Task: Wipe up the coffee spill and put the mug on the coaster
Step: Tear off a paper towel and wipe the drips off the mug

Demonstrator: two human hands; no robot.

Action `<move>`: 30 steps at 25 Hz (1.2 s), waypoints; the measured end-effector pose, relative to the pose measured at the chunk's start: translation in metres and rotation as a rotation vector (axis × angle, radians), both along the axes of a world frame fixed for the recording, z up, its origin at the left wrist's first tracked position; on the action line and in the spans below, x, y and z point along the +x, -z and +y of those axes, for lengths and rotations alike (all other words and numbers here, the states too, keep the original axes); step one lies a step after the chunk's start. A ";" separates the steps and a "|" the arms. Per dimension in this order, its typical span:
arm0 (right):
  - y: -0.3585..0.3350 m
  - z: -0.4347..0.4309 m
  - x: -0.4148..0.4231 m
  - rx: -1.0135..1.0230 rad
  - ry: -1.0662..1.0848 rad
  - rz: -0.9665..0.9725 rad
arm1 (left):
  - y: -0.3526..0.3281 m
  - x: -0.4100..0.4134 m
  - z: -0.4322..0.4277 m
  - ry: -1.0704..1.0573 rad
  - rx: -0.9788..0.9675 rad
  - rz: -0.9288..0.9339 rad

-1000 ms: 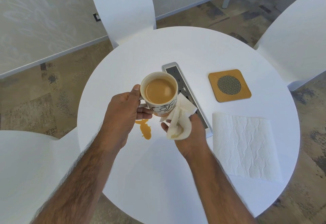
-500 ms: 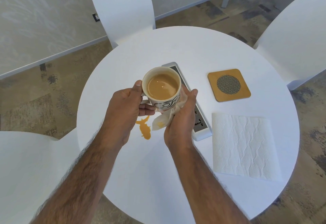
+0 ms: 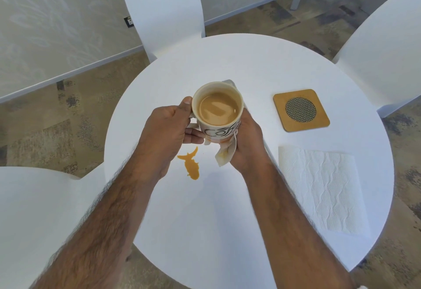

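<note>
A cream mug [image 3: 217,108] with black lettering, full of milky coffee, is held up above the round white table [image 3: 250,65]. My left hand [image 3: 166,129] grips its handle. My right hand [image 3: 247,143] presses a crumpled, coffee-stained paper towel [image 3: 224,157] against the mug's right side and bottom. A brown coffee spill [image 3: 191,163] lies on the table just below the mug, between my two wrists. The square cork coaster [image 3: 300,110] with a round mesh centre sits to the right, with nothing on it.
A flat sheet of clean paper towel [image 3: 319,188] lies on the table's right side, below the coaster. A grey power strip's tip [image 3: 229,82] shows behind the mug. White chairs stand at the back [image 3: 161,8], right [image 3: 382,45] and left [image 3: 34,216].
My right hand moved up from below the mug and now presses the stained towel against its side. The mug has lifted slightly and shifted away from me.
</note>
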State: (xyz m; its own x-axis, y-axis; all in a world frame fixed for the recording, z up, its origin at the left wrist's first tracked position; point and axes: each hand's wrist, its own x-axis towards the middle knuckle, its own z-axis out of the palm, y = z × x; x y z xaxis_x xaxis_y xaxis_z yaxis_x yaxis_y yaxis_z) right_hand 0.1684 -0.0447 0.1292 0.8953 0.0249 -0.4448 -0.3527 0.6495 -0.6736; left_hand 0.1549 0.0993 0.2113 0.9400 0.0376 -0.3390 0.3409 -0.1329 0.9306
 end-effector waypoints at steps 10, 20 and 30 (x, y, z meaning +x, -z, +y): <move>0.021 0.012 0.006 0.123 0.052 0.305 | 0.037 0.002 0.011 -0.083 0.018 -0.006; 0.027 -0.003 0.031 -0.586 0.046 0.155 | 0.063 0.037 0.029 -0.119 -0.049 0.032; 0.039 0.004 0.093 -0.667 -0.146 -0.011 | 0.115 0.110 0.050 -0.042 0.008 0.064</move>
State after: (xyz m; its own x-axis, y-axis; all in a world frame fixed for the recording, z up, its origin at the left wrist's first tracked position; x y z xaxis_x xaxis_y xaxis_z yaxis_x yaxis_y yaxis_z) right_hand 0.2612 -0.0409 0.0898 0.9080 -0.1308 -0.3980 -0.3961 0.0410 -0.9173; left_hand 0.2649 0.1495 0.0963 0.9140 0.0793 -0.3978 0.4050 -0.1242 0.9058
